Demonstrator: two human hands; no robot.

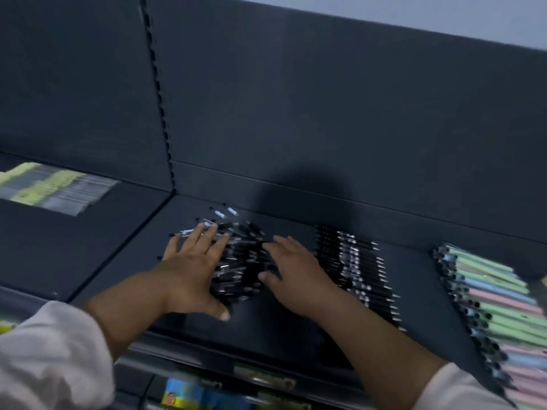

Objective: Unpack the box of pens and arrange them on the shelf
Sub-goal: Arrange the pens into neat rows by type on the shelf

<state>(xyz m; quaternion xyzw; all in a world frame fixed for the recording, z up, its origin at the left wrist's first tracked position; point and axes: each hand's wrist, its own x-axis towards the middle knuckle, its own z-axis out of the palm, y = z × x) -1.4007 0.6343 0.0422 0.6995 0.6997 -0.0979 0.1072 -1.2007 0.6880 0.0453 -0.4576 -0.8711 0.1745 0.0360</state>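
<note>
Bracketing a loose heap of black pens (239, 261) with both hands; the heap lies jumbled on the dark shelf (296, 335), pens pointing every which way.

- My left hand (192, 270) lies flat on the heap's left edge, fingers spread and straight, thumb out toward me. Nothing gripped.
- My right hand (296, 273) rests on the heap's right edge, fingers stretched across the pens and thumb pointing at the heap. Relaxed, not clenched, nothing pinched (motion blur softens the fingertips).
- Just right of the heap, past my right hand: a tidy row of black pens (355, 267), side by side, tips pointing away from the heap.
- Further right of the heap, well apart from it: pastel pens (497, 306) in green, blue and pink, also in a row.
- Behind the heap: dark back panel (325, 113), with my shadow on it.
- Left of the heap, beyond a slotted upright (161, 99): yellow-and-grey packs (53, 187) in the next bay.
- Below the heap, under the shelf edge: colourful packaging (189, 395), too blurred to read.
- Pale sleeves on both forearms.
</note>
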